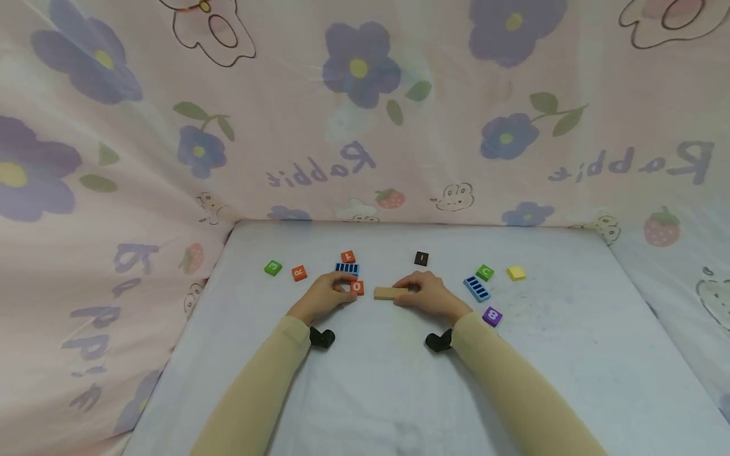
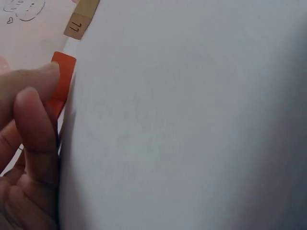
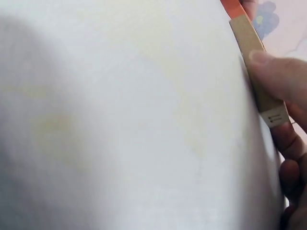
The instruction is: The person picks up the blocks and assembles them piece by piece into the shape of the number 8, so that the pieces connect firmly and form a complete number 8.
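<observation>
My left hand (image 1: pixel 324 296) pinches an orange tile (image 1: pixel 357 288) marked with a white O or zero, low over the white table. In the left wrist view, thumb and finger sit on the edges of this orange tile (image 2: pixel 65 76). My right hand (image 1: pixel 431 295) grips a plain wooden block (image 1: pixel 383 293) lengthwise, thumb on the near side. The right wrist view shows the wooden block (image 3: pixel 252 52) with two short strokes on its end, like an 11. A small gap separates block and orange tile in the head view. Just beyond the left fingers lies a blue dark-barred piece (image 1: pixel 346 268).
An orange tile (image 1: pixel 348 256), an R tile (image 1: pixel 299 273) and a green 3 tile (image 1: pixel 273 268) lie back left. A dark tile (image 1: pixel 421 258) is behind the right hand. Rightward are another blue piece (image 1: pixel 476 289), green C (image 1: pixel 485 273), yellow (image 1: pixel 516 273) and purple (image 1: pixel 492 316) tiles.
</observation>
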### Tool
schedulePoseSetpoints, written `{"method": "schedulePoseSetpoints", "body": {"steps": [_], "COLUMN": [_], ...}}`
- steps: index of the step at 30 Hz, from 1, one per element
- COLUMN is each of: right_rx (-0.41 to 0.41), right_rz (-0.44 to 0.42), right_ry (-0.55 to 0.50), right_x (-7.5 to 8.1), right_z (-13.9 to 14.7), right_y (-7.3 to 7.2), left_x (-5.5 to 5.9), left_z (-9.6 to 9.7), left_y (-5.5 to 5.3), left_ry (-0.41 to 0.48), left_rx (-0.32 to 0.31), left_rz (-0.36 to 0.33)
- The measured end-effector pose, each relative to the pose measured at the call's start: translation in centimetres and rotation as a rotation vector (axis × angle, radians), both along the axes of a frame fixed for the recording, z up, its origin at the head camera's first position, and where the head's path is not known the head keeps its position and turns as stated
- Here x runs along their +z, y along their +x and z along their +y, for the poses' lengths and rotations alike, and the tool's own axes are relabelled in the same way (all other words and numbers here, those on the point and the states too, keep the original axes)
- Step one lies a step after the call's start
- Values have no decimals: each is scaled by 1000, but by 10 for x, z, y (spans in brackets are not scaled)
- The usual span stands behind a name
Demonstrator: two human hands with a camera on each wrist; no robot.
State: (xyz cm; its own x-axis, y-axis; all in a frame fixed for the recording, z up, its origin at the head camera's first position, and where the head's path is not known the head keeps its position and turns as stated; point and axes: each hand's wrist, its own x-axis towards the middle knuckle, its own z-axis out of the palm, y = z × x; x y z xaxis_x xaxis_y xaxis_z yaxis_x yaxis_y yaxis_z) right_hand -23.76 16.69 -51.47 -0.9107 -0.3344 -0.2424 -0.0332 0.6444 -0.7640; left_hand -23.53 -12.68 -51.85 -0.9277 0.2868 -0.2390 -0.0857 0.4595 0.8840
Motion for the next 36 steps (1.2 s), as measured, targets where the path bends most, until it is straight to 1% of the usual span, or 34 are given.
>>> {"method": "schedulePoseSetpoints", "body": {"steps": [3,6,8,13,18,23,25,30,36], "right_rx": [1,-18,-25,-16,6,20,18,17,30], "right_rz": [3,-11,-12,7,26,62,60,40,48], "right_ry": [-6,-6,-8,-17,8,19,21,30,21], "right_x": [-1,-1,0,2,2,2,2,2,1], "right_z": [-2,-3,-2,-3,-3,-5,-6,-4,-3], "right_y": [0,3,4,6,6,7,8,9,6], "left_x": [1,1,1,1,0,3,4,4,3], "left_z": [-1,0,2,4,6,8,8,8,9], "left_y": [2,4,4,4,3,4,4,5,4], "left_ry": [18,28,34,39,40,7,-11,-34,-5], "left_rx": [16,26,28,32,29,17,11,5,20], "left_rz": [-22,-45,-46,-34,-36,2,12,-2,0]}}
